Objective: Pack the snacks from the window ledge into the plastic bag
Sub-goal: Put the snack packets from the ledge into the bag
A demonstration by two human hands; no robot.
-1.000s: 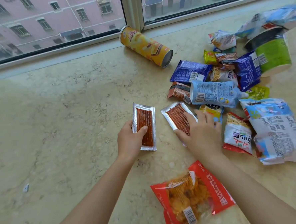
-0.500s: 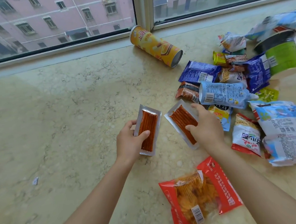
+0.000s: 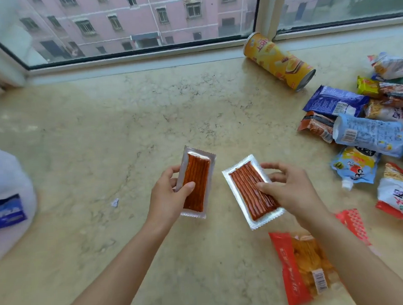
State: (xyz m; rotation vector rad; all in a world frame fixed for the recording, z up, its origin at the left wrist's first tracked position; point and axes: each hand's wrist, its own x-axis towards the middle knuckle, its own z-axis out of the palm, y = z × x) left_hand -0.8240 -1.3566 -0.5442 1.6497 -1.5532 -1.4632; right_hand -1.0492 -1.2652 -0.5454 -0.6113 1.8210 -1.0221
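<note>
Item 1: left hand (image 3: pixel 166 197), thumb laid across the face and fingers curled behind a clear silver-edged packet of red spicy strips (image 3: pixel 196 181), gripping it above the window ledge (image 3: pixel 123 124).

Item 2: right hand (image 3: pixel 290 189), thumb on top and fingers curled round the far edge, gripping a second packet of red strips (image 3: pixel 252 191), tilted, just beside the first and apart from it.

Item 3: white plastic bag (image 3: pixel 7 187) at the left edge of the ledge, well apart from both hands, with a blue wrapper (image 3: pixel 3 215) showing through it (contents otherwise too blurred to tell).

Item 4: red bag of yellow crisps (image 3: pixel 304 266) lying flat on the ledge under the right forearm.

Item 5: yellow crisp tube (image 3: pixel 277 61) lying on its side near the window frame.

Item 6: heap of mixed snacks at right, including a dark blue packet (image 3: pixel 334 103), a pale blue pouch (image 3: pixel 369 133) and a red-and-white noodle packet (image 3: pixel 399 194).

Item 7: small white paper scrap (image 3: pixel 115 202) on the marble, left of the left hand.
</note>
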